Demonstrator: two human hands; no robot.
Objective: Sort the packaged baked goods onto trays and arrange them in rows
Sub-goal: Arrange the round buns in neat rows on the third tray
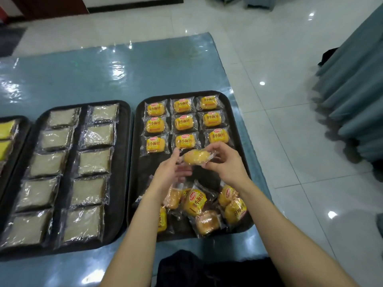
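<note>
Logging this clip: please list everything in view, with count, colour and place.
right tray: one, black, table's right side
rowed packets: nine, yellow, three rows at right tray's far end
loose packets: several, yellow-orange, heaped at right tray's near end
held packet: one, yellow-orange, above right tray
middle tray: one, black, left of right tray
pale packets: ten, beige in clear wrap, two columns on middle tray
left tray: one, black, cut off at left edge
yellow packets: at least two, yellow, on left tray
table: one, blue-green, glossy cover
floor: white tiles, beyond and right
draped cloth: grey-blue, far right
dark item: one, black, near table edge, unidentifiable
left hand: pinches held packet's left end
right hand: grips its right end
</note>
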